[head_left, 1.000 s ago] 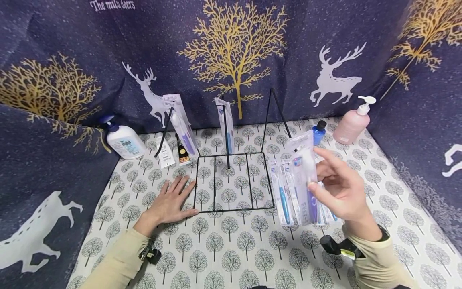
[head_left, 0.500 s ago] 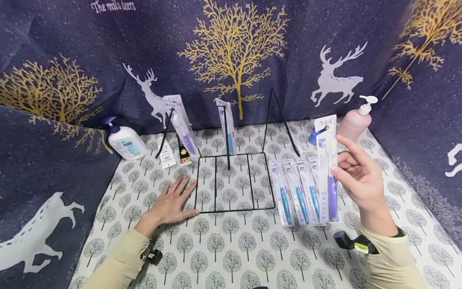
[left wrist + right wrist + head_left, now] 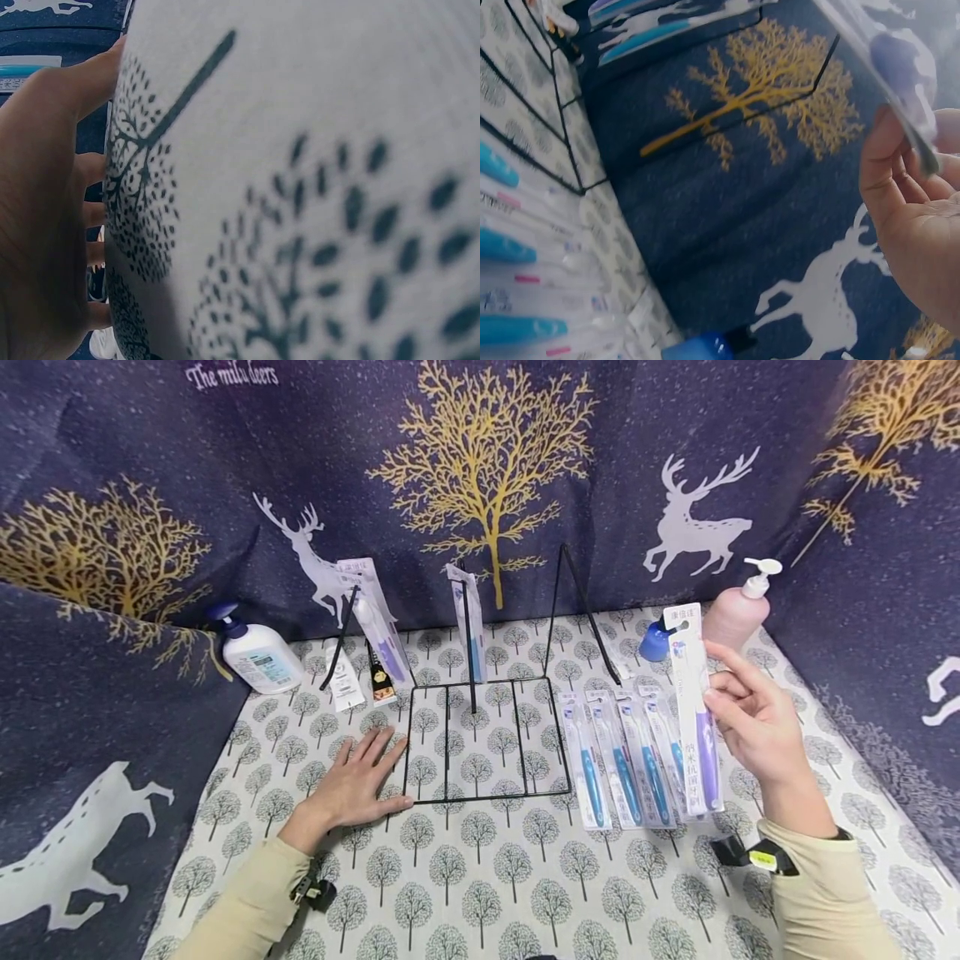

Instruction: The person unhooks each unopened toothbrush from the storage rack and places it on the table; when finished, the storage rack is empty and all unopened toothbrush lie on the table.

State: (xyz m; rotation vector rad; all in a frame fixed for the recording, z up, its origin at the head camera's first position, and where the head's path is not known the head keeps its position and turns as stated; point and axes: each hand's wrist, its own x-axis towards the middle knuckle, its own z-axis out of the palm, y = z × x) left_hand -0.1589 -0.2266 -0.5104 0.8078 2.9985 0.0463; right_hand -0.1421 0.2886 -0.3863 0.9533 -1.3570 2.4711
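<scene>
My right hand pinches a packaged purple toothbrush by its right edge, thumb in front. The pack stands almost upright with its printed front towards me, overlapping the right end of a row of packaged blue toothbrushes. In the right wrist view, the pack's clear plastic shows at the fingertips. My left hand rests on the tablecloth with fingers spread, right at the left side of a black wire rack. Purple packs hang on the rack's left hook, a blue pack on the middle one.
The rack's right hook juts forward and up, bare. Behind the left hand lie a white tube and a black tube, near a white pump bottle. A blue bottle and a pink pump bottle stand back right.
My right hand has moved right with the purple toothbrush pack and turned its front towards me, uncovering more of the blue packs. The left hand has stayed in place.
</scene>
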